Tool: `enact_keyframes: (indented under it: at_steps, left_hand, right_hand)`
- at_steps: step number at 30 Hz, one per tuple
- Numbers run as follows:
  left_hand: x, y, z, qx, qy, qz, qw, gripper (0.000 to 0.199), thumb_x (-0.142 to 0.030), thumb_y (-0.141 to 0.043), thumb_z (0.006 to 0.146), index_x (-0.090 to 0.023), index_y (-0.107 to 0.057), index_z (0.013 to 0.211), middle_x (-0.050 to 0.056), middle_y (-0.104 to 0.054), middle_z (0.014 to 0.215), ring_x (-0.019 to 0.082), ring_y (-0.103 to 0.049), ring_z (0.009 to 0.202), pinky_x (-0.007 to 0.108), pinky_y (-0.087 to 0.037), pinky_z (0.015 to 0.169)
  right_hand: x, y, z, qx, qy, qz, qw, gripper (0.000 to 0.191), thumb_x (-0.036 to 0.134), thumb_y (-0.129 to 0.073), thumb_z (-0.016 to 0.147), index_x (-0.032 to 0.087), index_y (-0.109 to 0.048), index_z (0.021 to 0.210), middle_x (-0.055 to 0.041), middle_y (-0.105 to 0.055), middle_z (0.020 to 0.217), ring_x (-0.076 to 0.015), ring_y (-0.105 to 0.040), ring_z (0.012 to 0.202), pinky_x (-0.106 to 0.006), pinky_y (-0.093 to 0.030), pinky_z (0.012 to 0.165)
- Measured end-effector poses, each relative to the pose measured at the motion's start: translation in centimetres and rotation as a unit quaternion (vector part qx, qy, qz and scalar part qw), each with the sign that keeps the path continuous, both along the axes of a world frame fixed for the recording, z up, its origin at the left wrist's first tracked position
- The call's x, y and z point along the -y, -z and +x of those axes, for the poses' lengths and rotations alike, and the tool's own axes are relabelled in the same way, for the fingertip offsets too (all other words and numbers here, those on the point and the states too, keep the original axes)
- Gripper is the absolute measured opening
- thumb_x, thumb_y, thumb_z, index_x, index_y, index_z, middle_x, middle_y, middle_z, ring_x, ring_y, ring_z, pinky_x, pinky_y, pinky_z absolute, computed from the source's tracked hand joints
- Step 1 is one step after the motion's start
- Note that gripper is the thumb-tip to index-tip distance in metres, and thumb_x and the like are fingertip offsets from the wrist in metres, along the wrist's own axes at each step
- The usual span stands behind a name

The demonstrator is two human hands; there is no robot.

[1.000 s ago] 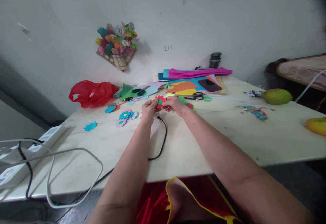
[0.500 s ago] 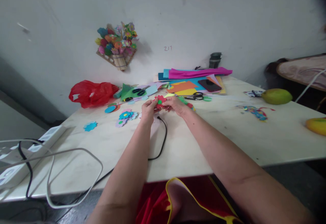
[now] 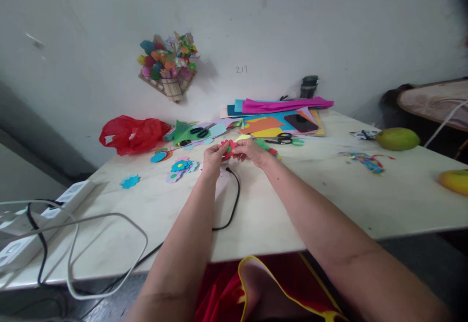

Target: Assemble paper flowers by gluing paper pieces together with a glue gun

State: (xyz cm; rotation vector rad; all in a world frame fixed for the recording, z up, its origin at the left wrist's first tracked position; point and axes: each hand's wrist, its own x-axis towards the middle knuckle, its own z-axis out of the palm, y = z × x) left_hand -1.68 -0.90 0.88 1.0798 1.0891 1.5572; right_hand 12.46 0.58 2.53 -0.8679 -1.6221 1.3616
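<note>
The left hand pinches one side of the red flower between thumb and fingers. The right hand pinches the other side, so the flower sits right between the two hands, over the table. A green dot is in the middle of the flower, close to the left thumb. The right fingers curl under, and I cannot tell just what their tips touch.

The step in hand looks like putting the dot in place and pressing it flat. I cannot see if it is stuck down yet.

To the left of the left hand is a pile of paper flowers, some with dots in the middle. Farther left is a blue flower with no dot that I can see. Some round bits lie to the left too, a little past the pile. Black scissors lie past the right hand, off to its right. A black cord ends just on the near side of the hands.

I think the next move calls for a soft squeeze on the dot, with the other hand holding the edge steady. Paper seems thin, so pulling too hard could bend or rip it.
</note>
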Motion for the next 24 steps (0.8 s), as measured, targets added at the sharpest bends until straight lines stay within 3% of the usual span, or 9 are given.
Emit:
enact_keyframes:
  at_steps: [7,16,24]
  left_hand:
    - [0.4,-0.47,-0.03,-0.003,0.02,0.005,1.0,0.051,-0.062,-0.071,0.06,-0.013,-0.066,0.074,0.004,-0.063,0.061,0.016,-0.062,0.058,0.03,-0.052,0.059]
    - [0.15,-0.25,-0.03,-0.012,0.011,0.017,1.0,0.044,-0.05,-0.081,0.051,-0.015,-0.056,0.059,0.0,-0.057,0.052,0.01,-0.054,0.049,0.023,-0.048,0.054]
    - [0.26,-0.45,-0.24,-0.001,-0.001,0.023,1.0,0.045,-0.058,-0.072,0.061,-0.015,-0.06,0.066,0.001,-0.058,0.057,0.011,-0.055,0.052,0.027,-0.051,0.057]
  right_hand:
    - [-0.08,0.03,0.0,-0.001,0.018,-0.003,1.0,0.015,0.021,-0.065,0.063,0.016,-0.053,0.055,0.0014,-0.055,0.048,-0.008,-0.048,0.045,-0.02,-0.034,0.044]
    - [0.11,-0.01,-0.01,-0.007,0.008,0.008,1.0,0.011,0.016,-0.059,0.064,0.016,-0.055,0.054,0.0009,-0.056,0.05,-0.0078,-0.048,0.045,-0.02,-0.034,0.045]
    - [-0.13,0.13,-0.05,-0.017,0.007,0.002,1.0,0.009,0.017,-0.059,0.064,0.016,-0.057,0.055,0.0002,-0.059,0.053,-0.0075,-0.048,0.045,-0.02,-0.035,0.045]
